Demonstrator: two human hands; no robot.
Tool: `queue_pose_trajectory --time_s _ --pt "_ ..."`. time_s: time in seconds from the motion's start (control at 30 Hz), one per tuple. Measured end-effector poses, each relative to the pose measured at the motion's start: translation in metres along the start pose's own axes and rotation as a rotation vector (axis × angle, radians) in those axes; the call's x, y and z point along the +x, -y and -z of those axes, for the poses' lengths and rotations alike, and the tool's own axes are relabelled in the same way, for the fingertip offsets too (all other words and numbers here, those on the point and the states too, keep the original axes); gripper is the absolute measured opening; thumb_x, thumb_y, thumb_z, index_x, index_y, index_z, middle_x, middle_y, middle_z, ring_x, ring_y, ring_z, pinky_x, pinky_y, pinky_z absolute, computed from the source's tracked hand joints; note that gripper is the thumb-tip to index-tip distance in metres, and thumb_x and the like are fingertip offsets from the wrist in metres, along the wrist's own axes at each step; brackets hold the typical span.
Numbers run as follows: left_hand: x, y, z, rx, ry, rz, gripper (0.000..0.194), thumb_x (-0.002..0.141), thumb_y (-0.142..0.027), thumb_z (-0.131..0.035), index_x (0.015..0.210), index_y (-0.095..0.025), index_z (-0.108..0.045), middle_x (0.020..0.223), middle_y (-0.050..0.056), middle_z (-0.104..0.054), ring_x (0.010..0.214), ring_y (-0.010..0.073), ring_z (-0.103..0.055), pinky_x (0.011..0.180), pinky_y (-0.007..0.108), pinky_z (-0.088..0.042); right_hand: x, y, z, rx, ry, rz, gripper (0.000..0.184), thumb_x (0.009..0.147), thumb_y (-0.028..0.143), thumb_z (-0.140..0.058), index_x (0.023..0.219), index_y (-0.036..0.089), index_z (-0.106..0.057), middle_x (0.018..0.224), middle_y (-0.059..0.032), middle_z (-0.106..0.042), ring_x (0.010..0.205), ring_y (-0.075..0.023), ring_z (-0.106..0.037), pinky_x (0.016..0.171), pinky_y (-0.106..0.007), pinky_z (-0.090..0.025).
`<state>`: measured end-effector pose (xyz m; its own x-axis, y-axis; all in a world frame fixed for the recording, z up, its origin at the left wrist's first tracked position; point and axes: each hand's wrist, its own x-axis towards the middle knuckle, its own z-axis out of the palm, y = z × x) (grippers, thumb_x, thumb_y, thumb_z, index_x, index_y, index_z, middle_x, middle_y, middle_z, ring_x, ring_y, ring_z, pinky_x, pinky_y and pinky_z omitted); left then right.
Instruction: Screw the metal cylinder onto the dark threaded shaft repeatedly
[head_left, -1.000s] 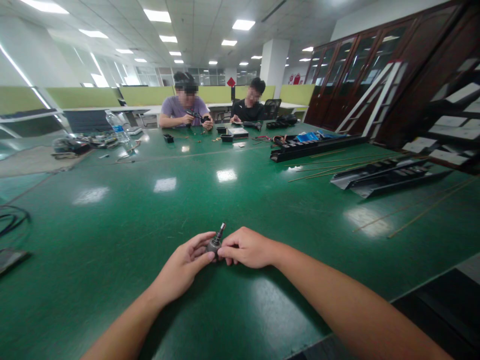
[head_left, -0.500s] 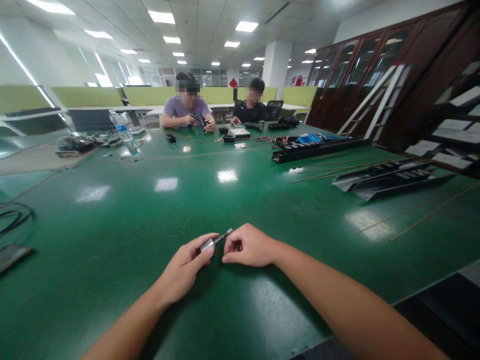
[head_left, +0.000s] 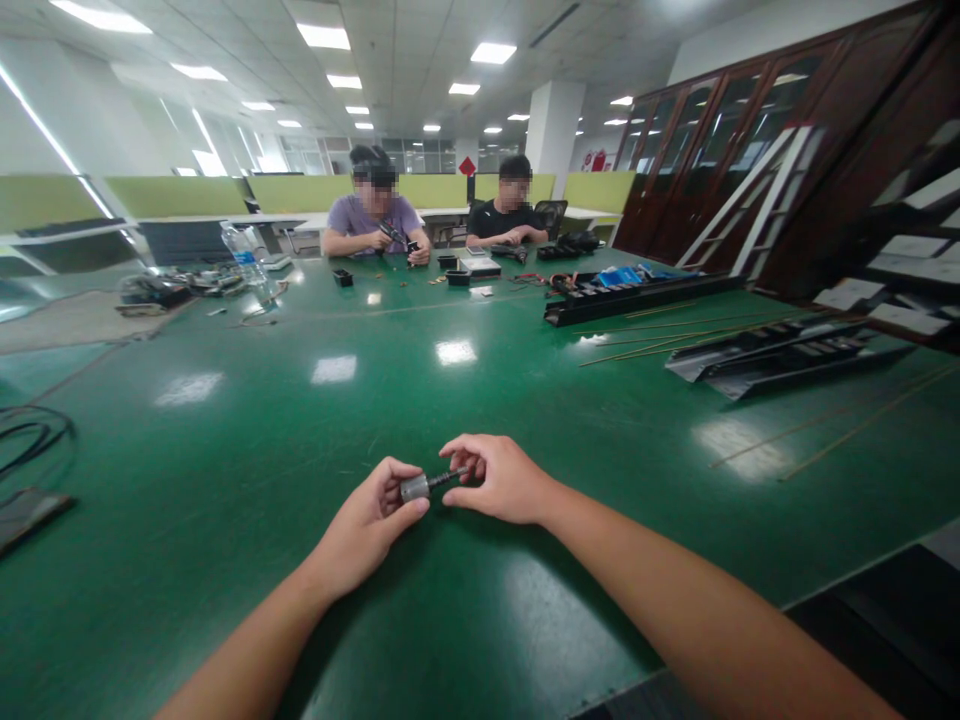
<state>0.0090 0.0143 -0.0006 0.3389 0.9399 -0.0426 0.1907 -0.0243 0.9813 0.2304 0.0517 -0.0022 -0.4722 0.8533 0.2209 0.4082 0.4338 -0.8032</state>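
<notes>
My left hand grips the thick round body of a grey metal part with a threaded shaft, thumb on the near side and fingers behind. The part lies nearly level, its thin shaft pointing right. Around the shaft's free end, the thumb and fingers of my right hand are spread apart; whether a fingertip touches the shaft I cannot tell. Both hands are over the near middle of the green table.
Metal channels and thin rods lie at the right. Across the table sit two people, with small black boxes before them. A water bottle, a cable and a flat slab are at the left.
The metal part has tipped from upright to nearly level, shaft pointing right. My right hand has come off its body and opened around the shaft end.
</notes>
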Motion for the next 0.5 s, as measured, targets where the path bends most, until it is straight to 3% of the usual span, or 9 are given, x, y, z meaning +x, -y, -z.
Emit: queue_pose_trajectory --time_s 0.13,0.5 --pt "-0.0004 -0.0012 0.0001 0.015 0.002 -0.009 0.035 0.085 -0.038 -0.067 0.108 -0.017 -0.051 0.100 0.006 -0.062 0.095 0.0194 -0.059 0.086 0.033 -0.046 -0.0002 0.0048 0.0002 -0.078 -0.021 0.132 0.033 0.071 0.027 -0.080 0.102 0.020 -0.071 0.092 -0.0034 -0.069 0.080 -0.0154 -0.062 0.072 -0.027 -0.047" --pt "0.0009 0.0048 0.0016 0.002 0.060 -0.035 0.031 0.088 -0.034 -0.064 0.111 -0.018 -0.051 0.105 0.006 -0.061 0.101 0.0193 -0.059 0.091 0.034 -0.047 0.0014 0.0018 -0.0072 -0.090 -0.013 0.134 0.018 0.076 0.027 -0.076 0.092 0.019 -0.075 0.083 -0.0024 -0.070 0.074 -0.0138 -0.062 0.068 -0.024 -0.044"
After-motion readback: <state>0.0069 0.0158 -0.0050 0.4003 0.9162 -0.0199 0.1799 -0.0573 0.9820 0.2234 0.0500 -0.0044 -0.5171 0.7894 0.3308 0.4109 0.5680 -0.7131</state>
